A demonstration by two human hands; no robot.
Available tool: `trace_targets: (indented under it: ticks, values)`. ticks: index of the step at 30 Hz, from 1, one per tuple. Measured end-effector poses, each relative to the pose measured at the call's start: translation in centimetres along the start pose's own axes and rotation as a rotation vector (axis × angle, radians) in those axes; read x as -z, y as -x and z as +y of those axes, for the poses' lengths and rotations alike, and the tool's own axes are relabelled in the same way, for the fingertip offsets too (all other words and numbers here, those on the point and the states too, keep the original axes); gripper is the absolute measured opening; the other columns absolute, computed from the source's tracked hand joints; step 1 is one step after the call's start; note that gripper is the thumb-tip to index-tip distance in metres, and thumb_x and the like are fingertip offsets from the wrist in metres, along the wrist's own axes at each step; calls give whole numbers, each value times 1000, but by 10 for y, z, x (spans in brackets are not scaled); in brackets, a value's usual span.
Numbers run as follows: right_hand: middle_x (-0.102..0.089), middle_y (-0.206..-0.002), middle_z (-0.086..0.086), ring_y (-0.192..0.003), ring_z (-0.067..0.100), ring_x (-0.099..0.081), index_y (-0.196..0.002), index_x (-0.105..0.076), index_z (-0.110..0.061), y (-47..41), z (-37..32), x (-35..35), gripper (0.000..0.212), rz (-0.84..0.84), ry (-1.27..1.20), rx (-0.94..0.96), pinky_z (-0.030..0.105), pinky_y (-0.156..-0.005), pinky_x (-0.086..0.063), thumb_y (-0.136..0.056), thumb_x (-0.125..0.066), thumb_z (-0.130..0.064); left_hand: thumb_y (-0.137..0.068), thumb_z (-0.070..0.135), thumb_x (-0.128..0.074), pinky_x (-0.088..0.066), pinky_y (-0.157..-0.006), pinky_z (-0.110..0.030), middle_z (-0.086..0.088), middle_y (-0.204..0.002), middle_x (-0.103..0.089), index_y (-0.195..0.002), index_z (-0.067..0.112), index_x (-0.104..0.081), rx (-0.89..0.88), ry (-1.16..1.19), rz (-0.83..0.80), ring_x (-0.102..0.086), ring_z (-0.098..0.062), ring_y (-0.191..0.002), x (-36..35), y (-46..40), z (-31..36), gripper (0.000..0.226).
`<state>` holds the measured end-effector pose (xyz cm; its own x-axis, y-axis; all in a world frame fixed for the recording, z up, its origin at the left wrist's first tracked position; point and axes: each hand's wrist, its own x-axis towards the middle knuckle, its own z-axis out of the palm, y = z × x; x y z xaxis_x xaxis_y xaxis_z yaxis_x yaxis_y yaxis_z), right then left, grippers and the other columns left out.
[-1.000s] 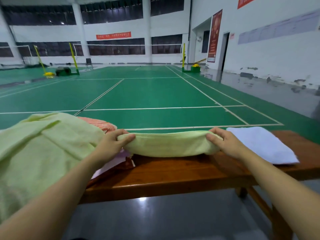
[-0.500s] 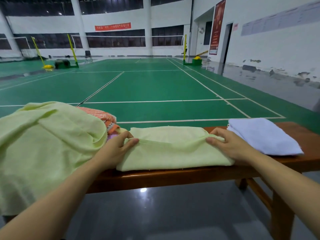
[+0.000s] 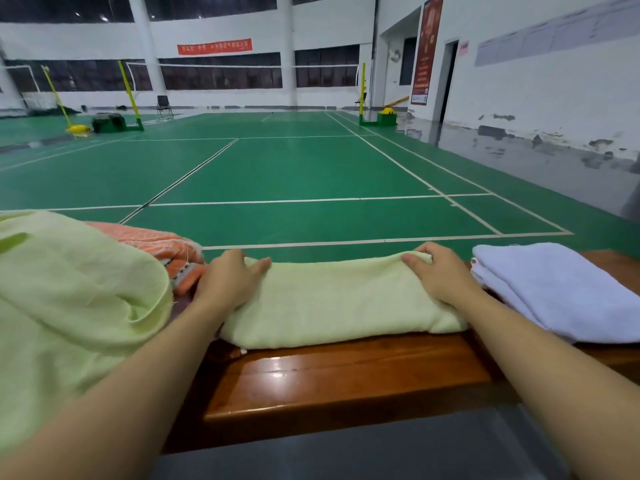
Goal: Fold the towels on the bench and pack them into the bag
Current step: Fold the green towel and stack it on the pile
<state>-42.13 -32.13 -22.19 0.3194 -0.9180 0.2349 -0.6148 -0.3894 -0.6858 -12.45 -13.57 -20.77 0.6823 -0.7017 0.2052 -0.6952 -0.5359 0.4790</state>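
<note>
I have both hands on the pale green terry towel (image 3: 341, 303), which lies folded into a long band across the glossy brown wooden surface (image 3: 346, 379). My left hand (image 3: 227, 284) rests on its left end with the fingers almost straight, so this grip is open and only presses the cloth. My right hand (image 3: 441, 275) is at the right end; the fingers curl over the far edge and the thumb lies on top, so this grip pinches the towel.

Just beside my right hand sits a folded white towel (image 3: 557, 289), touching or nearly touching the green one. On the left there is a big loose light green cloth (image 3: 76, 306) that hangs over the near edge, and behind it a striped orange towel (image 3: 162, 247) in a heap. I see no bag here, so I cannot tell where it is.

I think several things can go wrong. The near edge of the folded towel is close to the front of the surface, so a pull towards me may drag it off to the floor. Because only one grip really holds the cloth, the next fold may come out crooked or the layers may slide open. The loose cloth on the left may also slip down under its own weight.
</note>
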Motion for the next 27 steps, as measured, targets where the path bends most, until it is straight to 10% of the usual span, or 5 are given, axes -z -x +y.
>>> trace_targets:
  ticks: [6, 14, 20, 23, 27]
  values:
    - [-47, -67, 0, -68, 24, -50, -71, -44, -16, -18, 1, -16, 51, 38, 319, -81, 33, -54, -29, -89, -64, -59, -99, 54, -51, -42, -77, -37, -23, -116, -68, -109, 6, -63, 34, -209, -24, -63, -41, -108, -15, -10, 1, 50]
    - [-54, -134, 9, -122, 31, -53, -135, -50, -19, -2, -29, -15, 57, 71, 655, 171, 44, -99, -42, -96, -50, -60, -97, 57, -52, -45, -91, -44, -18, -123, -55, -123, 10, -49, -107, -409, 91, -54, -38, -117, 3, 8, 42, 54]
    - [-47, -148, -10, -136, 9, -41, -138, -53, -33, 26, -72, -30, 38, -591, 267, 435, 28, -113, -30, -103, -46, -47, -93, 69, -49, -47, -88, -38, -12, -128, -62, -133, 10, -51, -346, -315, -496, -59, -31, -115, 0, 50, 95, 72]
    - [-31, -160, -10, -146, 11, -29, -148, -43, -39, 34, -74, -31, 47, -691, 401, 392, 29, -117, -20, -104, -41, -53, -91, 77, -41, -39, -108, -50, -21, -157, -25, -158, 13, -11, -290, -586, -632, -40, -41, -137, -12, 61, 95, 98]
    - [-28, -159, -5, -143, 22, -37, -154, -33, -43, 47, -90, -10, 54, -738, 640, 296, 39, -118, -29, -102, -39, -58, -85, 80, -49, -35, -113, -54, -15, -161, -19, -158, 21, -12, -322, -661, -663, -32, -41, -143, 0, 56, 93, 101]
